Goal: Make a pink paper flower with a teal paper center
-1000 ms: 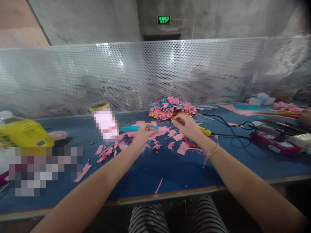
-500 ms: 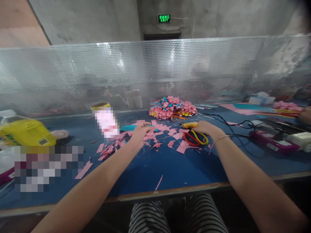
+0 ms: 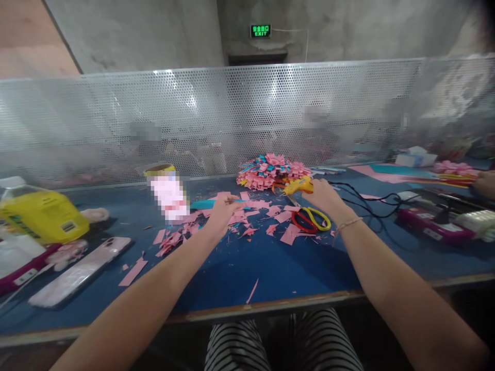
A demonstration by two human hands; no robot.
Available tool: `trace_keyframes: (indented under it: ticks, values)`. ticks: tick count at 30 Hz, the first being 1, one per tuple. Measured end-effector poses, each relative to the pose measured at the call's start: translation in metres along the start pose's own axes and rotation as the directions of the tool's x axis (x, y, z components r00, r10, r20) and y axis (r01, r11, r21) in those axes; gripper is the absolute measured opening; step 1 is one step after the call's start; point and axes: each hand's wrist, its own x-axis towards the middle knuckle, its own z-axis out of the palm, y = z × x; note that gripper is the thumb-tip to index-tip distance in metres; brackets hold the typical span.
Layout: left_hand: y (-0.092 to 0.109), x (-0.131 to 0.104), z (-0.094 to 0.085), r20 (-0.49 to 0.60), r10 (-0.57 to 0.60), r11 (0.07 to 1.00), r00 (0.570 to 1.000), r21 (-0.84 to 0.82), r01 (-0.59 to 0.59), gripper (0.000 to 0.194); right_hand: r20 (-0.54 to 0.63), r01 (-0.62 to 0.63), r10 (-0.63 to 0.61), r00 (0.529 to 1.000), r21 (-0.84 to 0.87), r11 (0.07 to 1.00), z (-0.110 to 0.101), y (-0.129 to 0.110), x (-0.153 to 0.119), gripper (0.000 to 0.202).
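My left hand [image 3: 225,207] pinches a thin blue paper strip [image 3: 242,201] over the heap of pink paper scraps [image 3: 174,241]. A wider blue paper piece [image 3: 203,204] lies just left of its fingers. In my right hand [image 3: 322,195] is a yellow glue gun [image 3: 298,185], its nozzle pointing left, raised a little above the table. Scissors [image 3: 317,219] with red and yellow handles lie just below my right hand. Behind the glue gun sits a pile of pink and blue paper flowers [image 3: 268,170].
A yellow bottle [image 3: 46,214] and a phone [image 3: 81,273] are at the left, a yellow can [image 3: 166,193] behind the scraps. Black cables [image 3: 363,203] run right to a purple power strip [image 3: 435,226]. Another person's hand [image 3: 485,183] is at the right edge. A perforated screen [image 3: 201,118] stands behind.
My right hand has lifted the glue gun up and away from the scissors, and its nozzle has swung lower. My left hand has hardly moved.
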Motion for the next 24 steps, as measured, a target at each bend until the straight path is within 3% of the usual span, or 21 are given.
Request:
trace_keyframes:
  ticks: [2,6,11,24]
  values:
    - [-0.001,0.001,0.000,-0.001,-0.004,1.000,1.000,0.017,0.004,0.023,-0.100,0.026,-0.020,0.995,0.068,0.997,-0.001,-0.012,0.000,0.044]
    - [-0.002,0.002,0.000,-0.013,-0.031,0.999,0.999,0.020,0.031,0.020,-0.231,0.216,-0.172,0.958,0.180,0.960,-0.001,-0.034,-0.005,0.048]
    - [-0.003,0.003,0.000,-0.025,-0.061,0.997,0.998,-0.041,0.060,0.019,-0.309,0.393,-0.326,0.893,0.184,0.901,0.002,-0.051,-0.013,0.045]
    - [0.000,0.001,0.001,0.018,-0.125,0.988,0.992,-0.084,0.126,0.020,-0.324,0.416,-0.356,0.877,0.138,0.899,0.003,-0.055,-0.014,0.043]
